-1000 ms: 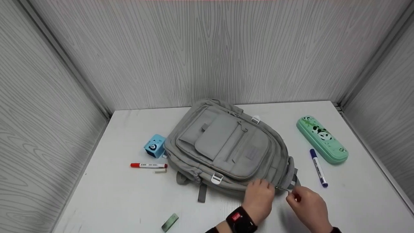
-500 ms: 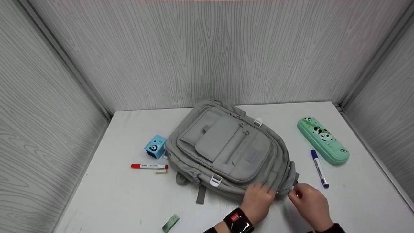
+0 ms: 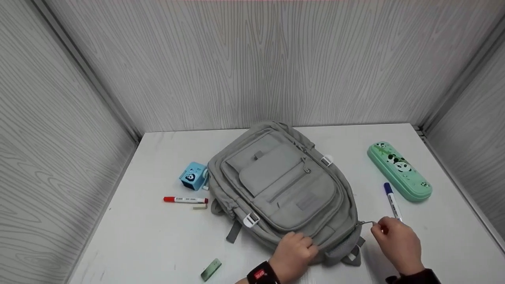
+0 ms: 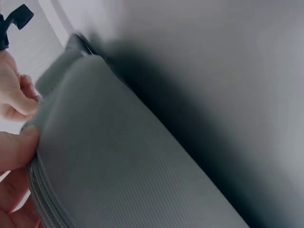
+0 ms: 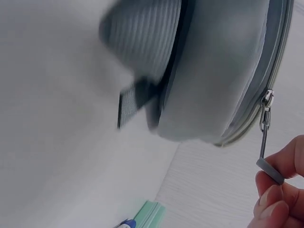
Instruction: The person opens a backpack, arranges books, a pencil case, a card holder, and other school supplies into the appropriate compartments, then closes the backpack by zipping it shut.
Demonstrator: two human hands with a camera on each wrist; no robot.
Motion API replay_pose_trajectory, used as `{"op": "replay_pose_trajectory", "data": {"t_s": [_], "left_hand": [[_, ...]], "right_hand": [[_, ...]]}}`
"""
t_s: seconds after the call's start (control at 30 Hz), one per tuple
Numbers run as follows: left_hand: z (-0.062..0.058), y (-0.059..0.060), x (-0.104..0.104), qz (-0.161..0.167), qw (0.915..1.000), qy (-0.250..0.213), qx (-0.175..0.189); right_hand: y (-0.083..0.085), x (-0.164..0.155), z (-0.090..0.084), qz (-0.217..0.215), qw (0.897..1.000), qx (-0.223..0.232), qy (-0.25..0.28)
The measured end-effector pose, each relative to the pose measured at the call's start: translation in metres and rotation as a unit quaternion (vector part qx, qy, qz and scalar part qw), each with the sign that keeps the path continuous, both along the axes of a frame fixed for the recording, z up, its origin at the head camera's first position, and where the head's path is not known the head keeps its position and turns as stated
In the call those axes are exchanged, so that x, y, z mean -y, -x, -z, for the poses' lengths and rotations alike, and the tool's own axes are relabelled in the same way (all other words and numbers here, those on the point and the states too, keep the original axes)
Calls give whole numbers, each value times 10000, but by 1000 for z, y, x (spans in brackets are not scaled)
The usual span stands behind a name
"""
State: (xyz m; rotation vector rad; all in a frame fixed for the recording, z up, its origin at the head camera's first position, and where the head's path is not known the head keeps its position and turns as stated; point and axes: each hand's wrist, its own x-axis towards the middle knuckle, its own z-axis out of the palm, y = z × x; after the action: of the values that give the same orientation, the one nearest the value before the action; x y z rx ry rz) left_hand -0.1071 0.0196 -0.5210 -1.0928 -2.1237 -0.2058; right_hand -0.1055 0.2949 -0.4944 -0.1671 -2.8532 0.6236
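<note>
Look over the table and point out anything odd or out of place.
Nothing is spilled or damaged. The grey backpack lies askew across the table, the left hand gripping its near edge while the right hand pinches its zipper pull.

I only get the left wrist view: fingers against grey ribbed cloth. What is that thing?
Observer: A grey backpack lying flat on a white table; the left hand holds its near edge.
Operator: What else touches it?
Observer: The right hand pinches the zipper pull at the bag's right corner.
Operator: Anything lying nearby?
Observer: A green pencil case lies to the right, with a blue marker beside it.
</note>
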Motion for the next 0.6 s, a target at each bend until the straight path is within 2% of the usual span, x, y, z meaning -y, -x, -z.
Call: {"op": "replay_pose_trajectory", "data": {"t_s": [0.13, 0.3, 0.37, 0.6], "left_hand": [[-3, -3, 22, 222, 9997, -30, -66], [-3, -6, 44, 455, 9989, -123, 35], [-2, -7, 53, 556, 9981, -208, 132], [-1, -3, 82, 705, 9974, -168, -18]], "right_hand": [[2, -1, 1, 52, 9999, -124, -26], [9, 0, 4, -49, 9998, -205, -11], [13, 1, 5, -99, 9998, -190, -15], [25, 3, 5, -221, 9998, 22, -18]]}}
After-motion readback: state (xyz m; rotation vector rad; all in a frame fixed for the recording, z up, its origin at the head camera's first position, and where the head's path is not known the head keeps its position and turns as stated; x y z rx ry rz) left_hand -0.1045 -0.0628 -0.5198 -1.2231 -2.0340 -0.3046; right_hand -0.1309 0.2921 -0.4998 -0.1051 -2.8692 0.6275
